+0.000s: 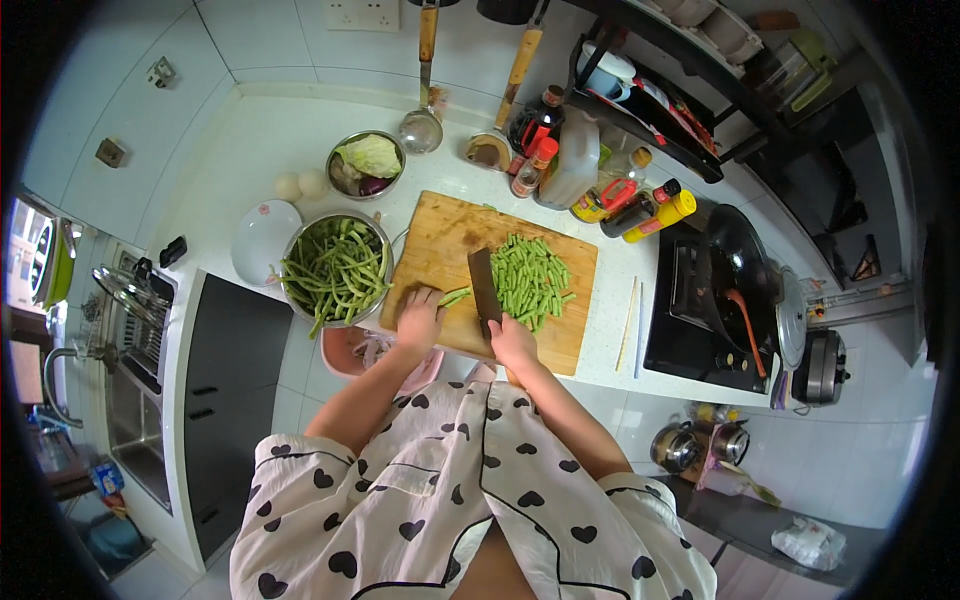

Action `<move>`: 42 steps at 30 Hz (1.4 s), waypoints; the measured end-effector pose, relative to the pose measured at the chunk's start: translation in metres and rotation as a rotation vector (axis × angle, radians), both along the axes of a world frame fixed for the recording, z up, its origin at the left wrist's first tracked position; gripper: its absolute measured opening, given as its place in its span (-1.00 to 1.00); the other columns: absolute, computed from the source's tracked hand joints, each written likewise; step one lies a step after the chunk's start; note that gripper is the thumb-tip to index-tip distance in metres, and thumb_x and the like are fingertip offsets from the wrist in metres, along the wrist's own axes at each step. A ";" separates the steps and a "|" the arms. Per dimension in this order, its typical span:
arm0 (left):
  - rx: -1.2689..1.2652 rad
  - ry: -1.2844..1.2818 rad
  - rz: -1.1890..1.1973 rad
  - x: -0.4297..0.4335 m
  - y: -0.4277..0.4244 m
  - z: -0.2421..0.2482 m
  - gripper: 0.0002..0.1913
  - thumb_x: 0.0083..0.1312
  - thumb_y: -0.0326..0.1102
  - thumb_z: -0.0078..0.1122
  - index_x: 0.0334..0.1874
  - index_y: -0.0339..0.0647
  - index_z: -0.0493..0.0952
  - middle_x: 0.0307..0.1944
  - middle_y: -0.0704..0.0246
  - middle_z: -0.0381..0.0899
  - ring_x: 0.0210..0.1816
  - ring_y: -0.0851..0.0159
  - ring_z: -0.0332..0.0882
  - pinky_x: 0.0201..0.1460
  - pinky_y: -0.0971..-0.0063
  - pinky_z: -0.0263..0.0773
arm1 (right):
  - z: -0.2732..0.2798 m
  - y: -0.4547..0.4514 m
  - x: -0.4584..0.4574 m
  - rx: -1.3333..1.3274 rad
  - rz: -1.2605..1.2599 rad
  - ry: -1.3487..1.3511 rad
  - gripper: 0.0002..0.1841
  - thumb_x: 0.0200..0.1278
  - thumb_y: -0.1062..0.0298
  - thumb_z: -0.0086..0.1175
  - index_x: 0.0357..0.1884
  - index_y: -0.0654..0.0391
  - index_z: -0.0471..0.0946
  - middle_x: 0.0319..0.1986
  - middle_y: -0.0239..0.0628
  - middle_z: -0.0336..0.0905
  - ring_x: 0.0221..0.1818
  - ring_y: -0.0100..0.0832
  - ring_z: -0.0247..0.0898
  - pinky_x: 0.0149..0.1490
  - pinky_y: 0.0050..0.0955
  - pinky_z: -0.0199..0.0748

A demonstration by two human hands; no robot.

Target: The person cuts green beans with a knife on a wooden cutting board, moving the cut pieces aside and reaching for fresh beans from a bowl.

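Observation:
My right hand grips the handle of a kitchen cleaver, whose blade stands on edge on the wooden cutting board. Left of the blade, my left hand holds a few green beans flat on the board, their ends reaching to the blade. A pile of cut green bean pieces lies right of the cleaver. Beside the board's left edge, a metal bowl is heaped with whole green beans, some hanging over its rim.
Left and behind are a white plate and a smaller metal bowl with vegetables. Sauce bottles line the back. Chopsticks lie right of the board, before a stove with a wok. A pink basin is below the counter edge.

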State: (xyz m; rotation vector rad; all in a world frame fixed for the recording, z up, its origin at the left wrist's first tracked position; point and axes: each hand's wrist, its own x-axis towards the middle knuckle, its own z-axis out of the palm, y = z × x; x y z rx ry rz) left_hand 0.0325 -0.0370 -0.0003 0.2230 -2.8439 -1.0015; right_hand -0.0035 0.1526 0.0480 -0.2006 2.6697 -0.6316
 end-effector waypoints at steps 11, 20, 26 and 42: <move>0.022 0.103 0.024 0.003 -0.004 -0.010 -0.79 0.15 -0.42 0.14 -0.15 -0.22 0.58 -0.15 0.21 0.50 -0.06 0.03 0.45 -0.01 0.26 0.40 | 0.040 -0.016 0.012 0.061 0.188 0.083 -0.69 0.33 0.10 -0.11 -0.22 0.15 0.49 -0.49 -0.04 0.59 -0.40 -0.01 0.54 -0.28 -0.08 0.48; 0.061 0.156 0.016 0.000 -0.002 -0.009 -0.83 0.12 -0.45 0.15 -0.23 -0.23 0.61 -0.22 0.23 0.55 -0.15 0.04 0.51 -0.07 0.29 0.44 | 0.007 -0.042 0.018 0.236 0.248 -0.003 -0.75 0.29 0.18 -0.06 -0.25 0.16 0.49 -0.48 -0.02 0.60 -0.37 -0.02 0.58 -0.28 -0.10 0.48; 0.062 0.135 0.025 0.002 -0.002 -0.012 -0.83 0.10 -0.48 0.15 -0.25 -0.23 0.61 -0.22 0.22 0.55 -0.13 0.04 0.50 -0.06 0.28 0.44 | 0.010 -0.058 0.005 0.228 0.230 -0.032 -0.75 0.26 0.27 -0.11 -0.11 0.14 0.48 -0.38 -0.03 0.63 -0.29 -0.09 0.60 -0.27 -0.17 0.52; 0.108 0.056 0.032 -0.021 0.020 0.007 -0.67 0.11 -0.40 0.20 -0.03 -0.21 0.50 -0.08 0.21 0.49 0.02 0.02 0.40 0.08 0.27 0.35 | 0.014 -0.014 -0.002 0.155 0.129 0.076 -0.71 0.32 0.12 -0.10 -0.19 0.13 0.48 -0.45 -0.06 0.60 -0.37 -0.05 0.55 -0.27 -0.09 0.48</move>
